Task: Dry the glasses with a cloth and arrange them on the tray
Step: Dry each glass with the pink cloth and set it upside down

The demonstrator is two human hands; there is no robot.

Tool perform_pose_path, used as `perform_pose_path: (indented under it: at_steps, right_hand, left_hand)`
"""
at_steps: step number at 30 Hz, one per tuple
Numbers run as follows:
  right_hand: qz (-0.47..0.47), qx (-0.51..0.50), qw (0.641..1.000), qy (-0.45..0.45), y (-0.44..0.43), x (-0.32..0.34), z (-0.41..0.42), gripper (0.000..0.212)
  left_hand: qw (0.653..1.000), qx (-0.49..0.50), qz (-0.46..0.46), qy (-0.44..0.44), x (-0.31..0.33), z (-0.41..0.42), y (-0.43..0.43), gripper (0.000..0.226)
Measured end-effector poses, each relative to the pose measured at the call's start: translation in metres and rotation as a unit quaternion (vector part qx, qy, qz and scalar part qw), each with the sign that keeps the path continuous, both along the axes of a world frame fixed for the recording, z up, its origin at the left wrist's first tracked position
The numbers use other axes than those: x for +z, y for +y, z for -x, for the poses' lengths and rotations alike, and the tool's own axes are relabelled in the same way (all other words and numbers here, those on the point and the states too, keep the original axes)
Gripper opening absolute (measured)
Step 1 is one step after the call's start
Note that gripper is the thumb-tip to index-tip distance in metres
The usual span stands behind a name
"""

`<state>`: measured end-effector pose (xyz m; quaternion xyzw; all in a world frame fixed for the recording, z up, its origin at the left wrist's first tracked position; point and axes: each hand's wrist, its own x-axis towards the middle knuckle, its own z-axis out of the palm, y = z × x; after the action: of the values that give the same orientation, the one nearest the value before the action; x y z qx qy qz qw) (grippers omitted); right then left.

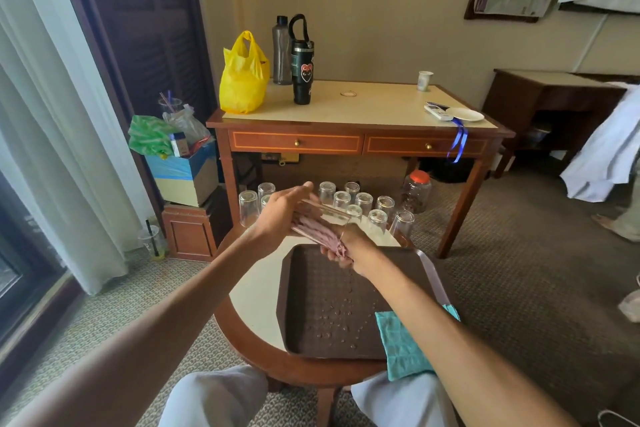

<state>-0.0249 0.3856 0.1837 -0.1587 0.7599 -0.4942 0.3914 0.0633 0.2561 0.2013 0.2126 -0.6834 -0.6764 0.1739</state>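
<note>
pink cloth point(313, 230) in tilted glass point(330, 213) — left hand point(280, 215), right hand point(349, 244) holding

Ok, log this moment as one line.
step: drying; left hand grips glass; right hand holds pink cloth inside it; tray: no glasses

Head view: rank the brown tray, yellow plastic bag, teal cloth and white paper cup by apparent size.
1. brown tray
2. yellow plastic bag and teal cloth: these look alike. The cloth is nearer and partly hidden, so they are left unranked.
3. white paper cup
</note>
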Motion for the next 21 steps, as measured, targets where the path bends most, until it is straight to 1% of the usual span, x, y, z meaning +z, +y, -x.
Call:
perform_pose_path:
  at_steps: [1, 2, 3, 4, 5, 6, 7, 8, 9, 10, 11, 12, 13, 14, 15, 16, 17, 18, 19, 20, 21]
  right_hand:
    - [-0.026, -0.02, 0.987, 0.155, -0.001, 0.005, -0.002, 0.031]
    - [-0.047, -0.034, 0.949, 0.309, 0.0, 0.008, -0.003, 0.029]
    - [-0.057, -0.042, 0.896, 0.438, 0.001, 0.009, -0.003, 0.029]
    - [-0.043, -0.047, 0.843, 0.535, 0.002, 0.009, -0.001, 0.031]
    - [-0.014, -0.042, 0.798, 0.6, 0.002, 0.009, 0.0, 0.032]
    - [0.017, -0.033, 0.764, 0.644, 0.003, 0.008, 0.004, 0.03]
    - [0.039, -0.026, 0.737, 0.674, 0.003, 0.008, 0.007, 0.029]
    - [0.047, -0.011, 0.722, 0.69, 0.005, 0.007, 0.01, 0.029]
    - [0.042, -0.006, 0.723, 0.69, 0.006, 0.005, 0.013, 0.03]
    - [0.033, -0.003, 0.738, 0.674, 0.005, -0.002, 0.017, 0.031]
    - [0.013, -0.005, 0.77, 0.638, 0.002, -0.009, 0.021, 0.03]
    - [-0.009, -0.008, 0.818, 0.574, 0.0, -0.015, 0.024, 0.027]
    - [-0.029, -0.01, 0.873, 0.486, -0.005, -0.02, 0.025, 0.02]
    - [-0.019, 0.003, 0.929, 0.369, -0.009, -0.022, 0.024, 0.015]
    - [0.01, 0.012, 0.968, 0.252, -0.014, -0.021, 0.019, 0.025]
    - [0.027, 0.014, 0.987, 0.157, -0.017, -0.021, 0.016, 0.039]
    - [0.03, 0.023, 0.996, 0.084, -0.018, -0.021, 0.014, 0.049]
    - [0.029, 0.044, 0.999, 0.004, -0.016, -0.02, 0.011, 0.055]
    - [0.023, 0.072, 0.994, -0.082, -0.013, -0.019, 0.01, 0.056]
    - [0.022, 0.101, 0.981, -0.164, -0.01, -0.019, 0.009, 0.056]
    - [0.024, 0.123, 0.967, -0.221, -0.006, -0.018, 0.008, 0.053]
  left_hand:
    - [0.996, -0.026, -0.086, -0.027, 0.004, -0.001, -0.001, 0.043]
    - [0.986, -0.042, -0.147, -0.06, 0.007, -0.003, -0.003, 0.047]
    - [0.978, -0.048, -0.18, -0.092, 0.009, -0.004, -0.003, 0.048]
    - [0.972, -0.049, -0.197, -0.12, 0.01, -0.005, -0.004, 0.045]
    - [0.967, -0.048, -0.205, -0.143, 0.011, -0.006, -0.004, 0.04]
    - [0.965, -0.046, -0.202, -0.16, 0.012, -0.007, -0.003, 0.035]
    - [0.966, -0.041, -0.188, -0.173, 0.012, -0.007, -0.002, 0.031]
    - [0.968, -0.032, -0.168, -0.181, 0.013, -0.007, 0.0, 0.03]
    - [0.971, -0.017, -0.146, -0.186, 0.013, -0.006, 0.003, 0.03]
    - [0.975, 0.005, -0.125, -0.185, 0.014, -0.004, 0.007, 0.03]
    - [0.978, 0.032, -0.105, -0.176, 0.013, -0.001, 0.01, 0.029]
    - [0.981, 0.058, -0.085, -0.163, 0.014, 0.001, 0.012, 0.027]
    - [0.984, 0.076, -0.059, -0.148, 0.016, 0.003, 0.014, 0.027]
    - [0.987, 0.087, -0.018, -0.134, 0.017, 0.003, 0.015, 0.027]
    - [0.988, 0.093, 0.035, -0.119, 0.016, 0.005, 0.013, 0.029]
    - [0.986, 0.097, 0.096, -0.1, 0.015, 0.006, 0.011, 0.032]
    - [0.98, 0.103, 0.152, -0.073, 0.013, 0.006, 0.009, 0.036]
    - [0.974, 0.11, 0.194, -0.038, 0.009, 0.006, 0.007, 0.041]
    - [0.969, 0.119, 0.218, -0.003, 0.004, 0.006, 0.006, 0.045]
    - [0.964, 0.126, 0.231, 0.03, 0.0, 0.005, 0.005, 0.047]
    - [0.96, 0.129, 0.241, 0.055, -0.003, 0.004, 0.004, 0.047]
